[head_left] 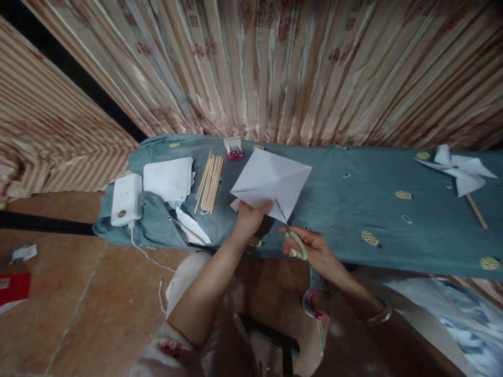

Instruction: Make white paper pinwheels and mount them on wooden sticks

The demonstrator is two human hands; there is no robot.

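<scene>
A square white sheet of paper [271, 175] with crease lines is held over the table by my left hand [253, 215], its thumb on top and the other fingers hidden underneath. A slit shows along a crease near the sheet's left corner. My right hand [304, 243] grips scissors with light green handles [297, 245]. The scissor blades lie at the sheet's near corner, along a diagonal crease. How far they cut into the paper I cannot tell.
Several wooden sticks [209, 183] lie left of the sheet, beside a small red box of metal pins [234, 148]. Further left are stacked white paper [168, 178], paper strips [192, 225] and a white corded device [126, 199]. A paper pinwheel [458, 167] on a stick lies far right.
</scene>
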